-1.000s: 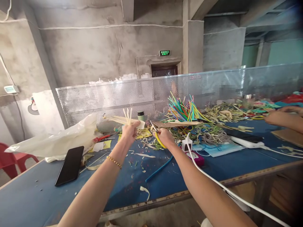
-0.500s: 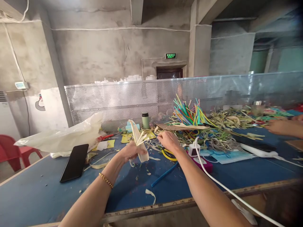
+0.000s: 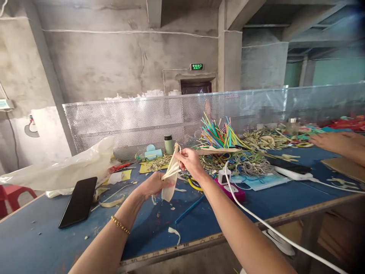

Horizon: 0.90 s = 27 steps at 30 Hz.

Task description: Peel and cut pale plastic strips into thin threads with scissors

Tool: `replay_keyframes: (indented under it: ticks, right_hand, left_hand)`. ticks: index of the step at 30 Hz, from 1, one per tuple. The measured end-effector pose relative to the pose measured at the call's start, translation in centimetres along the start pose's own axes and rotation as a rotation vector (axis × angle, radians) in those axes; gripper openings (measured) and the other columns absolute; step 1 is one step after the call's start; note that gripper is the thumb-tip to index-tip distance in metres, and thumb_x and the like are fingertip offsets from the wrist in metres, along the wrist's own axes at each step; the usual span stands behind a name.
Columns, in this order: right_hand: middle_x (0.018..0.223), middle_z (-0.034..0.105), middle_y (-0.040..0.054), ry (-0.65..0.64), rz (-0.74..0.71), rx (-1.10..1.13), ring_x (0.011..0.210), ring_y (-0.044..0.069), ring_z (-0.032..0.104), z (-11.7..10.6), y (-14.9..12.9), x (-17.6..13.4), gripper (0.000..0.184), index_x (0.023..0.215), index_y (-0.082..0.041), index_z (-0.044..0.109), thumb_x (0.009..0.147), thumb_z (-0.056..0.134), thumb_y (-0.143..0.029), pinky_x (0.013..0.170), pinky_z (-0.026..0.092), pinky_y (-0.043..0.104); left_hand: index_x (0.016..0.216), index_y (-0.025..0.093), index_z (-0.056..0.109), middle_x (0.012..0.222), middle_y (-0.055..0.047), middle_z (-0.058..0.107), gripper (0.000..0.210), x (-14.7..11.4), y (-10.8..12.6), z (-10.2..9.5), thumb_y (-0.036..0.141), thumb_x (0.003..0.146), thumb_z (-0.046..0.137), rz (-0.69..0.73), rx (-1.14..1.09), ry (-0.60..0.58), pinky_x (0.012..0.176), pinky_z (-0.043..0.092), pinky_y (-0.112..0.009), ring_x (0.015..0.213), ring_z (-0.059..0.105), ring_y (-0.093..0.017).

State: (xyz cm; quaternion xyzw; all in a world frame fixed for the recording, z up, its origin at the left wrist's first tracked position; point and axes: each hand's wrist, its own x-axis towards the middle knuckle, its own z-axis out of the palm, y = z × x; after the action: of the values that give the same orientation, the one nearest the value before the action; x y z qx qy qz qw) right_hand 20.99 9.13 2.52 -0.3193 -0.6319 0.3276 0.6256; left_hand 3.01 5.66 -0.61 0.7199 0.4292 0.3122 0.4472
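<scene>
My left hand (image 3: 156, 185), a gold bead bracelet on its wrist, is closed around a cream-coloured strip (image 3: 169, 193) that looks like dried husk. Thin pale slivers stick out between the thumb and the strip. Above it, my right hand (image 3: 190, 161) pinches the strip's upper end; its fingertips partly cover that end. The strip stands upright over the blue table (image 3: 137, 239). Below the hands lie a blue stick (image 3: 189, 209) and a curled pale scrap (image 3: 174, 233).
A black phone (image 3: 78, 201) and a plastic bag (image 3: 71, 167) lie left. Behind stand a green bottle (image 3: 169, 145) and colourful stems (image 3: 215, 133). A white cable (image 3: 256, 219) passes over my right forearm's side. Another person's hand (image 3: 327, 140) rests at far right.
My right hand has moved left from the scraps to the strip's upper end and now pinches it. My left hand keeps its hold. The view has turned slightly right.
</scene>
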Motion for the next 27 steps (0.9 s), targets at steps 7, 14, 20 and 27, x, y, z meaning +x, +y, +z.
replay_keyframes:
  ticks: [7,14,20,27]
  right_hand:
    - [0.072,0.067,0.0057,0.247,-0.183,-0.352,0.057,0.016,0.059,-1.3,0.2,1.4,0.013,0.081,-0.018,0.059,0.086,0.051,-0.027,0.056,0.047,0.027]
    - [0.058,0.058,-0.0012,0.362,-0.037,0.038,0.038,0.009,0.039,-1.7,-0.5,1.5,0.012,0.082,-0.018,0.058,0.083,0.054,-0.029,0.038,0.033,0.022]
    - [0.049,0.053,-0.0038,0.355,0.04,0.34,0.032,0.004,0.032,-2.0,-0.6,1.5,0.015,0.074,-0.015,0.058,0.074,0.065,-0.029,0.03,0.021,0.018]
    - [0.056,0.055,-0.001,0.388,0.005,-0.115,0.042,0.01,0.043,-3.2,0.4,2.1,0.021,0.07,-0.018,0.057,0.08,0.055,-0.036,0.04,0.031,0.023]
  left_hand:
    - [0.059,0.012,0.06,0.05,0.003,0.044,0.041,-0.6,0.3,-0.2,0.048,0.054,0.08,-0.024,0.029,-0.041,0.042,0.015,-0.022,0.043,0.029,-0.005]
    - [0.062,0.011,0.065,0.052,0.0,0.051,0.037,-1.4,1.4,-0.8,0.045,0.056,0.077,-0.005,0.043,-0.055,0.041,0.02,-0.022,0.043,0.037,-0.007]
    - [0.064,0.011,0.066,0.049,0.001,0.048,0.03,-1.7,1.4,-1.7,0.039,0.058,0.076,-0.024,0.088,-0.062,0.04,0.015,-0.023,0.042,0.031,-0.006]
    - [0.056,0.013,0.06,0.045,0.003,0.043,0.029,-2.1,1.4,-3.1,0.039,0.056,0.075,-0.054,0.126,-0.035,0.04,0.013,-0.022,0.039,0.029,-0.006]
